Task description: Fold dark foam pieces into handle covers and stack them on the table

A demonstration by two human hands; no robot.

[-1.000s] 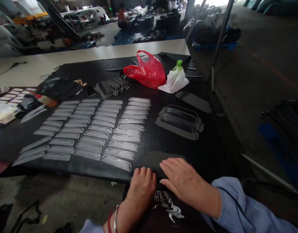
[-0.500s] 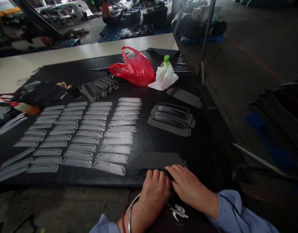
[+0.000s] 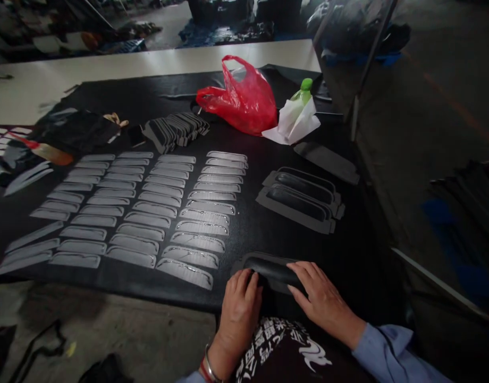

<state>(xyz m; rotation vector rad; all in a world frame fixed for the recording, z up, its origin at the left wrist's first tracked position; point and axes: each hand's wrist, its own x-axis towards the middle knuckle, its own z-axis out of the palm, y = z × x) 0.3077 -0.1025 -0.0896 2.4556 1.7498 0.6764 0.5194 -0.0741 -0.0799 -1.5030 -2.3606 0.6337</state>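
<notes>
A glossy black elongated panel piece (image 3: 268,267) lies over a matte dark-grey flat backing (image 3: 250,256) near the front edge of the table. My left hand (image 3: 239,300) grips its left end, fingers bent and pressed close together. At the other end, my right hand (image 3: 322,295) has its fingers on top and the thumb at the near edge, closed on the same piece. Just beyond lie overlapping grey pieces with black panels (image 3: 298,199) on them, and a plain grey piece (image 3: 328,161) is farther back.
Several rows of light-grey strips with shiny edges (image 3: 157,197) cover the left of the black-covered table (image 3: 244,229). Behind are stacked grey pieces (image 3: 176,130), a red plastic bag (image 3: 244,106), a green-capped bottle (image 3: 304,91) with white paper (image 3: 294,122), and an orange-filled squeeze bottle (image 3: 51,152).
My hands have moved apart, and the black panel piece now lies spread between them over the grey backing. The view has shifted, so the table's things appear farther right.
</notes>
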